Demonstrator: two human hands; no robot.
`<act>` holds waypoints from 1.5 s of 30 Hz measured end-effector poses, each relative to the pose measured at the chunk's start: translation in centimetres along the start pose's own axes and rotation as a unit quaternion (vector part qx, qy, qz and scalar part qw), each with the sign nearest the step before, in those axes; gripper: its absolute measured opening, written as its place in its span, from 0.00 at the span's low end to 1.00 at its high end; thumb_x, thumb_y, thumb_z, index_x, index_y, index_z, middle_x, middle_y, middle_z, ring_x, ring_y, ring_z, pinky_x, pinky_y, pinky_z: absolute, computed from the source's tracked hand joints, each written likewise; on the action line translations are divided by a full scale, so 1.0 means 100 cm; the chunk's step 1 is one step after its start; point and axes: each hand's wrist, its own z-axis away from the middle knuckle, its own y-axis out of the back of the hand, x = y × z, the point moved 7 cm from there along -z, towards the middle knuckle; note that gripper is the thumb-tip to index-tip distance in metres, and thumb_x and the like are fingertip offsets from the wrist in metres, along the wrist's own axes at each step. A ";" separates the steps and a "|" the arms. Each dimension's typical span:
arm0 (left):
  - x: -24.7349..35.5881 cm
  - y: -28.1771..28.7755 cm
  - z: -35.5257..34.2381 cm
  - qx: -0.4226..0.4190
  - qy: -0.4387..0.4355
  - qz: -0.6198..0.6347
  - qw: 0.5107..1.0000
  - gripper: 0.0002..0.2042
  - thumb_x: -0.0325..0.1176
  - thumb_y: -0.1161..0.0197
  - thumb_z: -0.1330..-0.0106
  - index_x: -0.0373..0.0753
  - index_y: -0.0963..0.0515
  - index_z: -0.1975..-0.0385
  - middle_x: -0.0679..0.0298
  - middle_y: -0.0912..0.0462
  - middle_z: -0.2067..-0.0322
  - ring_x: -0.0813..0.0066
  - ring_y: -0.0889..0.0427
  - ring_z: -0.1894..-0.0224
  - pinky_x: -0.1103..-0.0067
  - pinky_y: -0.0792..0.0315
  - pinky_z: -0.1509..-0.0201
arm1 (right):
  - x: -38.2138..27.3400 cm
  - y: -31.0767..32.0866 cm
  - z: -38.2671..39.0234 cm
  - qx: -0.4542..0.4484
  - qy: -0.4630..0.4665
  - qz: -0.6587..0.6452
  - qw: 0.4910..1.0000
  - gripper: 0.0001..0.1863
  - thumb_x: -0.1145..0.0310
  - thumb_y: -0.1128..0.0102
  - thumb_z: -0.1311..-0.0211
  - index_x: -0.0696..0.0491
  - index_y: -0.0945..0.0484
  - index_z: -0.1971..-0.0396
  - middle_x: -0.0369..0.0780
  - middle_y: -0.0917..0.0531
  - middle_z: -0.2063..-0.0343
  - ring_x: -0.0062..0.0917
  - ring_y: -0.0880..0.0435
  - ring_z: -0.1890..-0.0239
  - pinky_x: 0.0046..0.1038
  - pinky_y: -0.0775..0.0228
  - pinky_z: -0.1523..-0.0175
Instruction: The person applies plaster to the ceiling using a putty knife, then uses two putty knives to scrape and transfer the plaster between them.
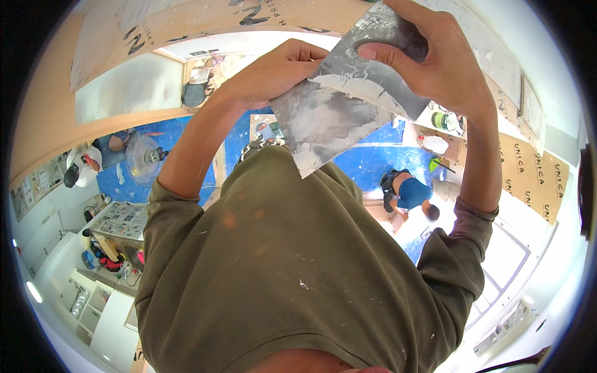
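Two flat grey metal putty spreaders, smeared with pale filler, overlap in front of my chest. My left hand [283,71] is closed at the upper left edge of the lower putty spreader [336,121], its fingertips partly hidden behind the metal. My right hand [444,65] grips the upper putty spreader [379,46], with the thumb lying flat across its face and the fingers behind. The upper spreader's edge rests against or just over the lower one's face; I cannot tell if they touch. A band of filler shows along where they meet.
Far below, a person in a blue top [412,194] bends over on the blue-covered floor [367,158]. A standing fan [144,160] is at the left, near a paper-covered table [121,219] and tools. Printed brown board [528,174] lines the right wall.
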 end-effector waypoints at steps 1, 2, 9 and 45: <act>0.001 -0.004 -0.003 -0.016 -0.005 0.010 1.000 0.16 0.36 0.45 0.29 0.28 0.23 0.51 0.62 0.16 0.63 0.84 0.19 0.68 0.83 0.24 0.64 | 0.008 0.005 0.003 0.006 0.016 -0.007 1.000 0.21 0.59 0.26 0.50 0.60 0.23 0.64 0.38 0.28 0.83 0.21 0.32 0.81 0.25 0.40 0.74; 0.003 -0.007 -0.005 -0.031 -0.010 0.020 0.999 0.16 0.36 0.45 0.29 0.28 0.23 0.51 0.63 0.16 0.63 0.84 0.19 0.68 0.83 0.25 0.64 | 0.017 0.010 0.006 0.009 0.032 -0.014 0.999 0.21 0.60 0.27 0.49 0.60 0.23 0.65 0.38 0.28 0.82 0.20 0.32 0.81 0.25 0.42 0.76; -0.003 0.012 0.001 0.146 -0.044 0.078 0.985 0.15 0.38 0.48 0.27 0.31 0.23 0.55 0.73 0.22 0.68 0.90 0.29 0.67 0.87 0.32 0.62 | 0.081 -0.016 0.014 -0.026 -0.097 -0.209 0.973 0.17 0.58 0.36 0.38 0.58 0.25 0.68 0.29 0.26 0.80 0.09 0.35 0.77 0.16 0.43 0.72; -0.017 0.002 0.025 0.215 -0.138 -0.010 0.967 0.19 0.42 0.54 0.24 0.38 0.32 0.77 0.79 0.44 0.80 0.88 0.50 0.75 0.84 0.50 0.72 | 0.041 -0.055 0.052 0.095 -0.102 -0.163 0.977 0.21 0.59 0.31 0.45 0.62 0.25 0.64 0.49 0.20 0.82 0.38 0.19 0.80 0.29 0.29 0.73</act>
